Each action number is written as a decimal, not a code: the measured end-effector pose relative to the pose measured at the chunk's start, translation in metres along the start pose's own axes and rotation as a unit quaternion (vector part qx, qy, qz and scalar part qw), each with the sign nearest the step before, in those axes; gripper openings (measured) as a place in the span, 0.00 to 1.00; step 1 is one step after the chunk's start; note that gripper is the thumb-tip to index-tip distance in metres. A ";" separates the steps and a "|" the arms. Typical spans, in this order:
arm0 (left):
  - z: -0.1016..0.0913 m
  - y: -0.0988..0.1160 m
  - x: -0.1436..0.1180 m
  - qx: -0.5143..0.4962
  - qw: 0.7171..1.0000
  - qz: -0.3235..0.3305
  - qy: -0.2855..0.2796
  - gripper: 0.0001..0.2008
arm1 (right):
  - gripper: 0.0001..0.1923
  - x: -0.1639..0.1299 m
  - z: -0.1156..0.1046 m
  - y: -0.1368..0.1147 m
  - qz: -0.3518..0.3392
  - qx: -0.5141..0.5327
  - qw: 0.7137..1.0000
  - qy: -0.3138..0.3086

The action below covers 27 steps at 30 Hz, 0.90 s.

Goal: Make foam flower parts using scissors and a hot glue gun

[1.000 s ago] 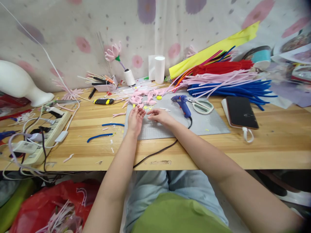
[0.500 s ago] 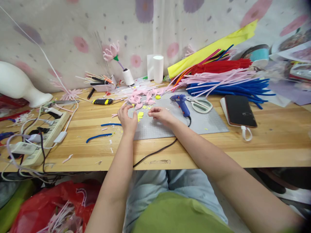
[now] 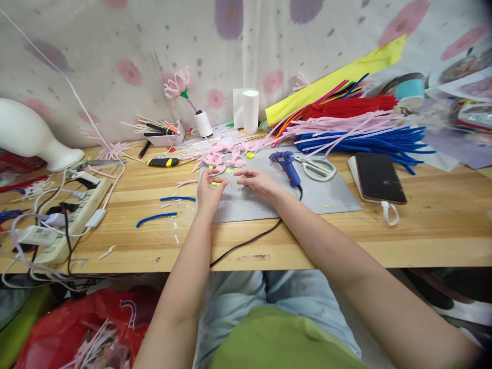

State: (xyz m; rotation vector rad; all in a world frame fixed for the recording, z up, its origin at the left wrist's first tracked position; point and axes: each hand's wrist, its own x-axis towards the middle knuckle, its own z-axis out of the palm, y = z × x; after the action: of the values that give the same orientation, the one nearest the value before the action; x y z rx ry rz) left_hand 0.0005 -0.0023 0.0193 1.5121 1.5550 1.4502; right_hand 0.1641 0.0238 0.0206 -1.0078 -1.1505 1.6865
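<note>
Over the left part of the grey cutting mat (image 3: 246, 207), my left hand (image 3: 210, 193) has its thumb and fingertips drawn together in a pinch. Small yellow pieces (image 3: 216, 183) show between and just behind its fingers; whether they are held or lie on the mat is unclear. A short way to the right, my right hand (image 3: 258, 183) has its thumb and index finger closed, the tips pointing at the left hand. What its tips hold, if anything, is too small to make out. Thin pale stamens or wires (image 3: 235, 170) and pink pipe-cleaner petals (image 3: 215, 156) lie just beyond both hands.
A blue glue gun (image 3: 287, 166) and scissors (image 3: 319, 169) rest on the mat's right side. Pipe-cleaner bundles (image 3: 361, 138) lie behind them. To the right is a phone (image 3: 378, 177). Blue stem pieces (image 3: 157, 217) and a power strip (image 3: 77, 220) are at left.
My left hand has shifted slightly right, its thumb and fingers closing over the yellow pieces. My right hand stays almost in place.
</note>
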 end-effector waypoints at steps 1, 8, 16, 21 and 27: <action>-0.006 -0.002 0.004 0.006 1.000 -0.005 0.026 0.20 | 0.16 0.001 -0.002 0.000 -0.003 0.000 1.000 0.007; -0.062 -0.030 0.033 0.047 0.978 -0.095 0.179 0.17 | 0.19 0.003 -0.011 0.001 -0.038 -0.032 0.998 0.025; -0.069 -0.021 0.030 0.194 0.938 -0.152 0.243 0.25 | 0.18 0.001 -0.014 0.001 -0.024 -0.052 0.997 0.051; -0.056 -0.011 0.021 0.151 0.960 -0.037 0.235 0.16 | 0.16 0.001 -0.010 0.003 -0.023 -0.044 0.997 0.063; 0.005 0.006 -0.003 -0.049 0.997 -0.058 0.002 0.20 | 0.19 0.001 0.001 0.007 -0.044 -0.011 0.996 0.073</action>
State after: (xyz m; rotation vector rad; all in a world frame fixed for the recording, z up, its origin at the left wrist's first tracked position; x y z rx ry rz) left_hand 0.0078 -0.0044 0.0222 1.3417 1.5245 1.4429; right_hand 0.1615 0.0227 0.0143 -1.0612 -1.1038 1.5081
